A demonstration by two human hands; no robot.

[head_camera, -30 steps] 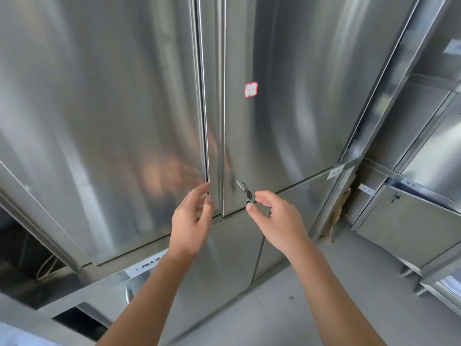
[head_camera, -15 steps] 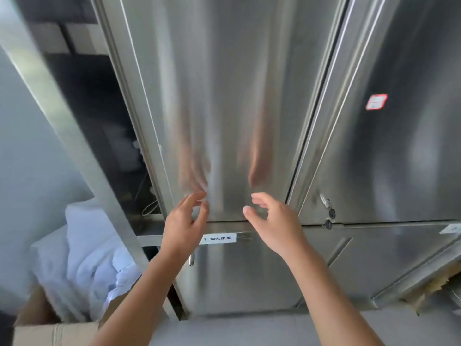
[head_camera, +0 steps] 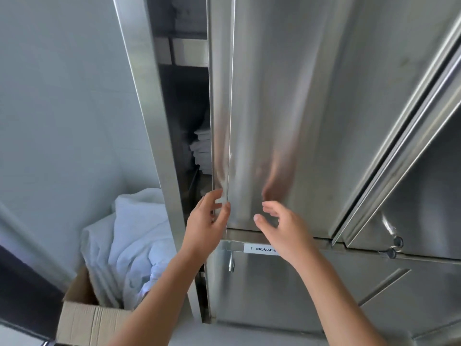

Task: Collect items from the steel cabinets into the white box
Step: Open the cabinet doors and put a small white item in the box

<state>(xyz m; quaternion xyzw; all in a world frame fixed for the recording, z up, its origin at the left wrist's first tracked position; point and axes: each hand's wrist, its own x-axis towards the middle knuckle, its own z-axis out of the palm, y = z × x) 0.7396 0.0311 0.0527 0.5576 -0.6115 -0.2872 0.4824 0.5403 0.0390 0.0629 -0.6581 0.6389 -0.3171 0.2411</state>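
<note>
A tall steel cabinet door [head_camera: 274, 108] stands partly open, leaving a dark gap on its left. Inside the gap a stack of folded white linen [head_camera: 200, 148] lies on a shelf. My left hand [head_camera: 205, 221] pinches the door's left edge near its bottom corner, thumb in front and fingers behind. My right hand [head_camera: 279, 228] hovers just in front of the door's lower part with loosely bent fingers, holding nothing. A cardboard box [head_camera: 92, 320] at the lower left holds crumpled white cloth [head_camera: 129, 245].
A second steel door [head_camera: 424, 183] with a latch and lock [head_camera: 394, 243] is at the right. Below, a lower cabinet door [head_camera: 287, 290] carries a white label [head_camera: 262, 248]. A grey wall [head_camera: 62, 108] fills the left. The cabinet's steel frame post [head_camera: 149, 121] borders the gap.
The view swung left from the two doors' seam to the left door's outer edge. My left hand took hold of that edge; my right hand left the lock area.
</note>
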